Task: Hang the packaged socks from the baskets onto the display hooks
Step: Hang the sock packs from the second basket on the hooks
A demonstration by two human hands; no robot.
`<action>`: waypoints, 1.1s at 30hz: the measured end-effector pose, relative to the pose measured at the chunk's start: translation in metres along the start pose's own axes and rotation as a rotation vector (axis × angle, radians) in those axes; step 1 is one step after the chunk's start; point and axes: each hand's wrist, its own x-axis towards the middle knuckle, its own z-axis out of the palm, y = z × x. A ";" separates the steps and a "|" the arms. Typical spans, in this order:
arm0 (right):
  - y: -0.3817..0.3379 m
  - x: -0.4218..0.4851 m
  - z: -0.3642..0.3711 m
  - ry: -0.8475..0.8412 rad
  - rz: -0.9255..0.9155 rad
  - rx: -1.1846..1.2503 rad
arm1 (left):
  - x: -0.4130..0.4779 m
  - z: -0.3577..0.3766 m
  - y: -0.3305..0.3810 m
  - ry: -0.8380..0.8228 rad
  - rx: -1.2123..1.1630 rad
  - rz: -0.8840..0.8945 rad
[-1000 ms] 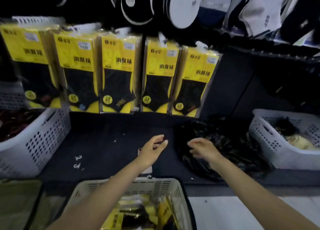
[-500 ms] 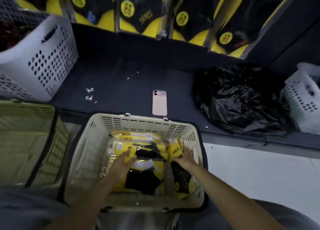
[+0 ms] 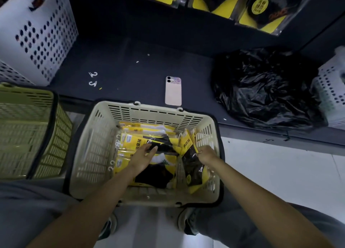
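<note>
Packs (image 3: 130,141) of socks lay stacked in the cream basket (image 3: 158,107), where the left grip (image 3: 144,157) rested flat and released on the pile while the right grip (image 3: 207,155) pinched the edge of one upright pack (image 3: 192,165) by the right wall. Done well, the lift would steady the pile and draw that pack straight up. A phone (image 3: 173,91) and black bag (image 3: 261,87) sat on the shelf (image 3: 121,70) under the hung packs (image 3: 261,8), near the reach upward.

right hand (image 3: 206,154) closed, now pinching sock pack (image 3: 192,170)
</note>
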 end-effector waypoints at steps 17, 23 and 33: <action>-0.034 -0.031 -0.049 -0.425 -0.182 0.254 | -0.020 -0.019 0.036 -0.045 -0.960 -0.184; -0.015 0.000 -0.003 -0.436 -0.039 0.442 | -0.017 -0.055 -0.012 0.099 -0.901 -0.306; 0.004 0.007 0.071 -0.306 -0.006 0.447 | -0.017 -0.076 -0.081 0.025 -0.013 -0.405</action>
